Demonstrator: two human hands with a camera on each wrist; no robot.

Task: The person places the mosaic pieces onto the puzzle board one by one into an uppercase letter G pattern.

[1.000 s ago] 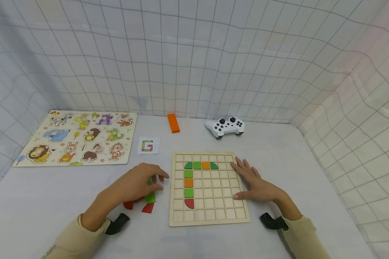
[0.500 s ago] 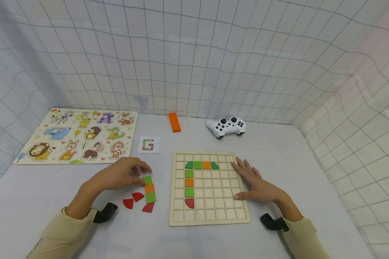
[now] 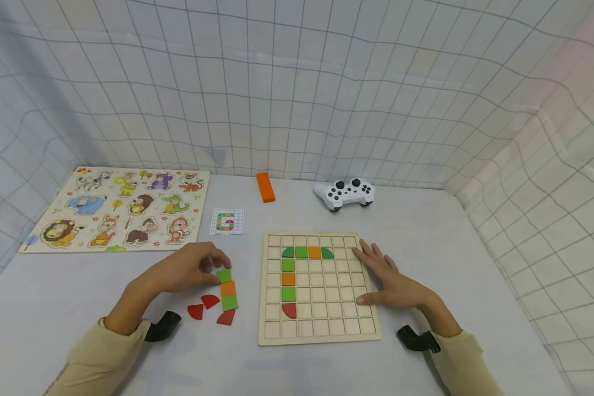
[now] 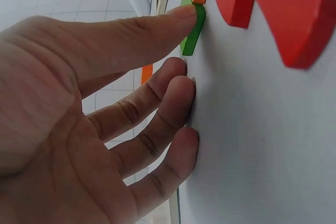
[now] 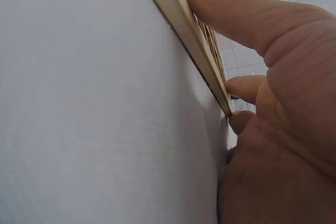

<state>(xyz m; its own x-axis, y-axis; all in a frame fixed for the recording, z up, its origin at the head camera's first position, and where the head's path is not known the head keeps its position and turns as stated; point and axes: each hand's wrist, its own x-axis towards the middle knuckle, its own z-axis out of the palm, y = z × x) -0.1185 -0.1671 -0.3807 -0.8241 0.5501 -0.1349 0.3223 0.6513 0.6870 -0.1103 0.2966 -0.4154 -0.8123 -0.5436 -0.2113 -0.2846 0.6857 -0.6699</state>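
Observation:
My left hand [image 3: 185,268] is at a green square tile [image 3: 224,275], with the thumb touching its near-left side and the index fingertip at its far edge. In the left wrist view the thumb lies against that green tile [image 4: 193,38]; the other fingers bend loosely toward the table. An orange tile [image 3: 227,288] and another green tile [image 3: 230,302] line up below it. My right hand [image 3: 393,283] rests with spread fingers on the right edge of a wooden grid board [image 3: 326,340]. Green, orange and red pieces lie in its left column and upper row.
Several red quarter-round pieces [image 3: 210,301] lie near my left hand. A small pattern card [image 3: 237,230] is behind it. An animal puzzle board [image 3: 119,214] lies at the left. An orange block [image 3: 265,187] and a white game controller [image 3: 346,194] are at the back.
My left hand has drawn back leftward from beside the board to the far green tile, uncovering the loose pieces. My right hand has stayed on the board edge.

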